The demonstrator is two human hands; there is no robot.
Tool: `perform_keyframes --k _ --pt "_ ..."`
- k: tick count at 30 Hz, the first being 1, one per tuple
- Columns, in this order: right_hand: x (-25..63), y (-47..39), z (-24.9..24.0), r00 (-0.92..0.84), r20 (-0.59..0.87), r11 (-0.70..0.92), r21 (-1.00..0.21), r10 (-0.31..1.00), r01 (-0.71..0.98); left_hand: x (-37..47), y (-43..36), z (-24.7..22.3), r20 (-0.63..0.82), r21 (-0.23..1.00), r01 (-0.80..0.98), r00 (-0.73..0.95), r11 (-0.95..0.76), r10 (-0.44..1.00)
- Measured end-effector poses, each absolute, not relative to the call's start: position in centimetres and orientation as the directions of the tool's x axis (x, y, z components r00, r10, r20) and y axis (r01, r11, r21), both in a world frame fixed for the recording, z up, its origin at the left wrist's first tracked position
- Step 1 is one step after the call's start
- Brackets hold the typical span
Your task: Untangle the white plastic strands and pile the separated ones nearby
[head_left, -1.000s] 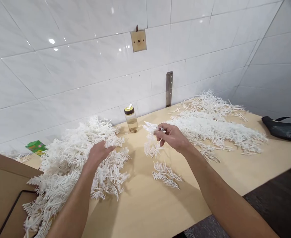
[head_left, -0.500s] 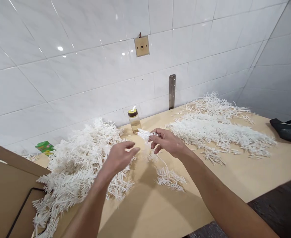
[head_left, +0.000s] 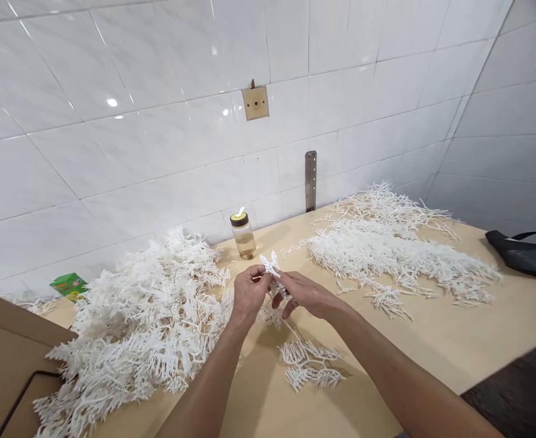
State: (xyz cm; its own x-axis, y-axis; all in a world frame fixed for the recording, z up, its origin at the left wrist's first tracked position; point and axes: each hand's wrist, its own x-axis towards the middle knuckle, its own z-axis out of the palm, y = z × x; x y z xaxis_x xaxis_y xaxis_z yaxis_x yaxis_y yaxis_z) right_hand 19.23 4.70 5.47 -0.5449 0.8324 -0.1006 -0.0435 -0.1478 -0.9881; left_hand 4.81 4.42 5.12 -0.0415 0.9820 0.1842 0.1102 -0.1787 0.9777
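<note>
Both hands meet over the middle of the table around a small white plastic branch piece [head_left: 270, 264], whose tips stick up between the fingers. My left hand [head_left: 249, 295] pinches it from the left, thumb against fingers. My right hand [head_left: 302, 292] is closed on its right side, the fingers curled below. Under the hands lies another white sprig [head_left: 311, 364] with a thin stem and feathery ends. To the left is a large heap of white branching sprigs [head_left: 158, 310]. A flatter pile of similar pieces [head_left: 400, 252] spreads to the right.
A clear jar [head_left: 243, 236] with a black and yellow lid stands near the tiled wall. A metal strip [head_left: 311, 182] leans there. At left are a green packet [head_left: 68, 285] and a cardboard box [head_left: 12, 365]; at far right, a black bag [head_left: 525, 255].
My left hand has moved right and closed on the white piece beside my right hand. The right hand has come down slightly in view, and the camera has tilted up a little.
</note>
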Motion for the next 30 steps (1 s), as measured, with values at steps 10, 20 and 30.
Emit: perform_keyframes --k 10,20,30 --pt "23.8 8.4 4.2 -0.476 -0.08 -0.057 -0.996 0.876 0.063 3.3 5.3 4.3 0.02 0.994 0.108 0.084 -0.029 0.996" --pt "21.5 8.7 2.0 -0.562 -0.05 -0.147 -0.981 0.826 -0.129 2.9 5.3 1.8 -0.038 0.993 0.12 0.19 0.015 0.981" --pt "21.3 8.6 1.4 -0.394 -0.035 -0.069 -0.995 0.919 -0.074 2.4 5.6 0.5 0.003 0.991 0.133 -0.04 0.003 0.999"
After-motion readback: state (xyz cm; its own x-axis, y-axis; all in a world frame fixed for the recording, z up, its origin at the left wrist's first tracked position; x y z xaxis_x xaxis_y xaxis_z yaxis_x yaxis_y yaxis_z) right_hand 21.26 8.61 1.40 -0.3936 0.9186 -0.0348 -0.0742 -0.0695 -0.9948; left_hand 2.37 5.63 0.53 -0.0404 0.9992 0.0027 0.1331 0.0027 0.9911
